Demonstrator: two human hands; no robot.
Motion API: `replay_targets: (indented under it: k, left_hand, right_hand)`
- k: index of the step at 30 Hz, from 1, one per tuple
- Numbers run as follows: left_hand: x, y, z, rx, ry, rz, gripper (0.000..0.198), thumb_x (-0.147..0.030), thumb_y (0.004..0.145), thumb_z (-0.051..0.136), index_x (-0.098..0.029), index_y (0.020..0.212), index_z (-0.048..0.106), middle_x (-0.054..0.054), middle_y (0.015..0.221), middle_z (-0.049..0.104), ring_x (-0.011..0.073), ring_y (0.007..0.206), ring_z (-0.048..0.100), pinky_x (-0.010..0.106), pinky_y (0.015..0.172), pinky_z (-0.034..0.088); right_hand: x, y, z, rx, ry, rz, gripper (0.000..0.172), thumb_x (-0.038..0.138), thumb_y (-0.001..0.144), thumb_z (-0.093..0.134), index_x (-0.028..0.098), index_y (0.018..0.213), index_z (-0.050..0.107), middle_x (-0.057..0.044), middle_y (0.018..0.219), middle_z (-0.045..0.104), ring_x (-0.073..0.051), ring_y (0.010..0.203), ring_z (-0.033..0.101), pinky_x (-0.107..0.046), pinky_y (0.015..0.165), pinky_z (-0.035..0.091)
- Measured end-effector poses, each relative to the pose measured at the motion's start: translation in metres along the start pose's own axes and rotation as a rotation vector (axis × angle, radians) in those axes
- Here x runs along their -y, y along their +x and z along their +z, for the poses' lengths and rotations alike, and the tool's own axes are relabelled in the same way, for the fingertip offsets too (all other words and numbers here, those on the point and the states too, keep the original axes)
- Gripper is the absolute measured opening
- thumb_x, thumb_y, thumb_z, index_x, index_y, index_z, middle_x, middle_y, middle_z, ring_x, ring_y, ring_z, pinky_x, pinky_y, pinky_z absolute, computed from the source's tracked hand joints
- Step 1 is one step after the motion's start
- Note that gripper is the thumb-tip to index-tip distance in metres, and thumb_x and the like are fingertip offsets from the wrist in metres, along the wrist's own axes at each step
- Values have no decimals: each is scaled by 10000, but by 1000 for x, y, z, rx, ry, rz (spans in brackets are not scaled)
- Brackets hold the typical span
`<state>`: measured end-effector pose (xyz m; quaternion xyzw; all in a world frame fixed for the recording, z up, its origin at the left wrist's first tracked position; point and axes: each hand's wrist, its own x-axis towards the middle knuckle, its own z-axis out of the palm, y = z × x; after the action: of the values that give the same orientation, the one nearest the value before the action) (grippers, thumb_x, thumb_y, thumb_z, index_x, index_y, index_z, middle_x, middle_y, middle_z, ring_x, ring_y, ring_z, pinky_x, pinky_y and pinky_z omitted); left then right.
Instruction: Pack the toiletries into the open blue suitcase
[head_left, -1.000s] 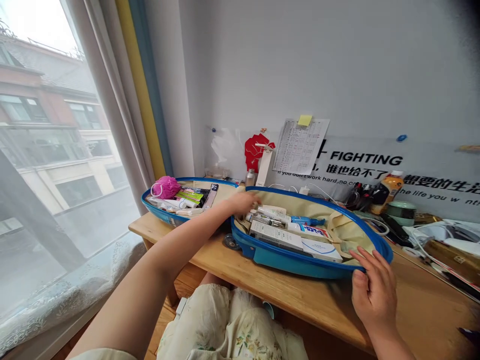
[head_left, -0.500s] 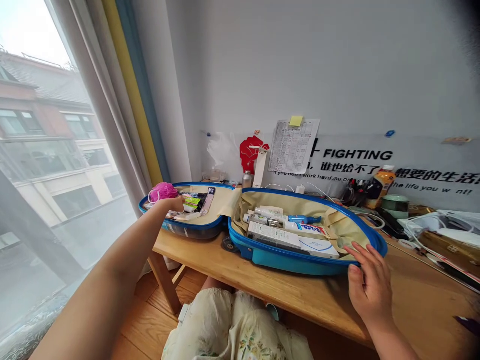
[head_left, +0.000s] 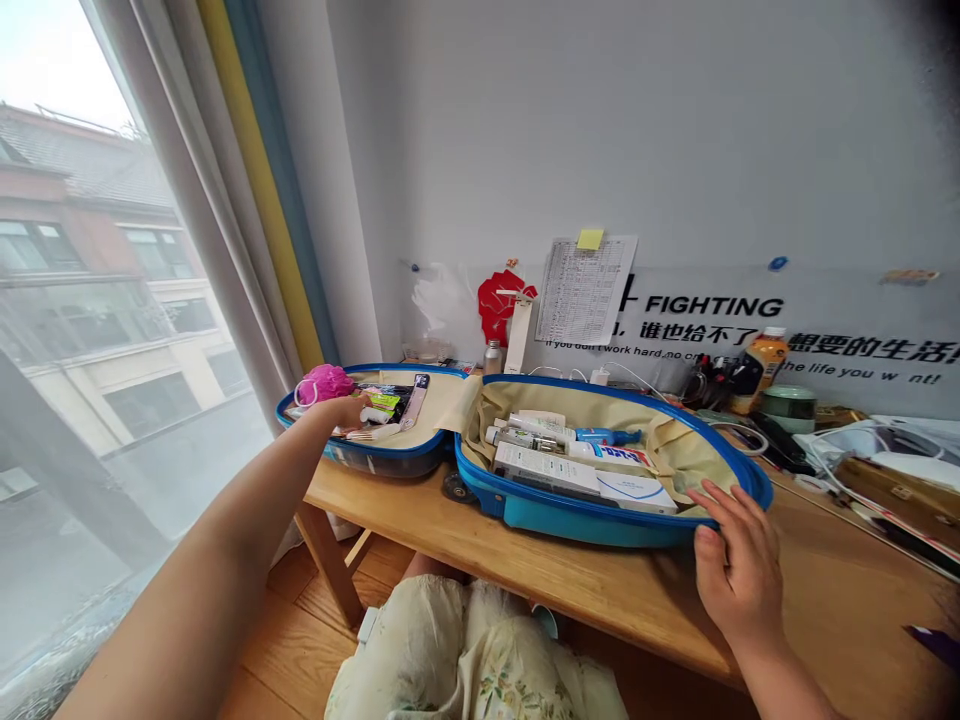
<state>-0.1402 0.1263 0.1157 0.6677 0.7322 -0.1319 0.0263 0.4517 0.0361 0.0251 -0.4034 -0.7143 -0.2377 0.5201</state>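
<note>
A blue suitcase [head_left: 600, 532] lies opened flat on the wooden desk, both halves lined in cream. My left hand [head_left: 346, 412] reaches into its left half, beside a pink bath puff [head_left: 327, 383] and a green-and-black packet [head_left: 384, 402]; its fingers are mostly hidden, so any grip cannot be made out. My right hand [head_left: 741, 565] rests with fingers apart on the near right rim of the other half. Inside that half lie white boxes [head_left: 546, 474], a toothpaste tube [head_left: 611, 454], a clear bottle [head_left: 525, 438] and a blue bottle [head_left: 609, 436].
Behind the suitcase stand a small metal bottle [head_left: 492, 357] and a white desk lamp [head_left: 519, 335]. To the right are an orange-labelled bottle [head_left: 766, 362], a green jar [head_left: 789, 405], white cables and a brown box [head_left: 889, 490]. A curtained window is on the left.
My left hand shifts very slightly within the left half of the suitcase. The right hand stays on the rim, and the view has moved a little.
</note>
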Motion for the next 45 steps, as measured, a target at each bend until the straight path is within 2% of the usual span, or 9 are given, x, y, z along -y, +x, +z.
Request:
replay_targets:
  k: [4, 10, 15, 19, 22, 26, 30, 36, 45]
  left_hand:
    - [-4, -4, -2, -22, 43, -20, 484, -396, 920, 596, -173, 1340, 504, 112, 1248, 614, 231, 1059, 624, 449, 933, 511]
    - [-13, -15, -11, -49, 81, -71, 388, -379, 938, 603, -167, 1262, 567, 95, 1239, 604, 220, 1063, 618, 446, 906, 542]
    - [-36, -29, -45, -168, 84, -132, 383, -353, 970, 544, -140, 1289, 534, 125, 1215, 628, 242, 1061, 640, 444, 895, 542]
    - [-90, -35, -85, -340, 35, 5, 426, -313, 1010, 396, -129, 1393, 380, 179, 1298, 601, 310, 1206, 593, 429, 954, 490]
    - [-149, -37, -102, -392, -16, 225, 461, -275, 979, 427, -199, 1422, 325, 124, 1365, 565, 256, 1221, 588, 354, 992, 463]
    - [-224, -33, -100, -341, -58, 511, 642, -130, 834, 557, -197, 1426, 320, 115, 1393, 540, 213, 1236, 570, 275, 988, 454]
    - [-267, -18, -87, -252, -55, 598, 688, -70, 784, 582, -176, 1423, 349, 126, 1354, 582, 222, 1235, 573, 287, 983, 466]
    - [-281, 8, -75, -176, -30, 594, 492, -100, 833, 569, -182, 1316, 522, 121, 1281, 645, 264, 1186, 612, 355, 971, 500]
    - [-276, 34, -83, -240, -15, 522, 422, -315, 940, 596, -189, 1338, 532, 123, 1349, 558, 256, 1162, 592, 479, 983, 507]
  right_hand:
    - [-1, -1, 1, -5, 10, 0, 323, 261, 970, 388, 183, 1205, 595, -145, 1240, 633, -314, 1339, 470, -534, 1094, 392]
    - [-1, -3, 1, 4, 18, 23, 329, 287, 974, 377, 208, 1199, 603, -117, 1250, 635, -294, 1338, 473, -519, 1097, 398]
    - [-2, -3, 1, 12, 35, 49, 331, 303, 969, 384, 210, 1198, 604, -116, 1262, 631, -298, 1328, 482, -533, 1091, 398]
    - [-2, -3, 1, 20, 30, 76, 344, 330, 966, 382, 213, 1196, 610, -119, 1260, 632, -305, 1324, 486, -550, 1095, 391]
    - [-1, -3, 1, 19, 35, 97, 351, 346, 966, 381, 213, 1193, 615, -119, 1256, 632, -304, 1327, 485, -553, 1102, 384]
    - [0, -3, 1, 28, 41, 100, 353, 360, 974, 376, 214, 1184, 619, -118, 1260, 630, -299, 1322, 486, -531, 1083, 400]
    - [1, -3, 1, 6, 43, 77, 338, 346, 979, 379, 215, 1184, 614, -115, 1262, 632, -292, 1316, 487, -531, 1077, 400]
    - [1, -3, 1, 8, 33, 72, 339, 323, 980, 377, 213, 1202, 608, -114, 1263, 633, -294, 1325, 483, -538, 1083, 398]
    - [3, -3, 1, 4, 36, 90, 340, 316, 970, 379, 223, 1196, 615, -114, 1250, 639, -300, 1323, 488, -555, 1089, 397]
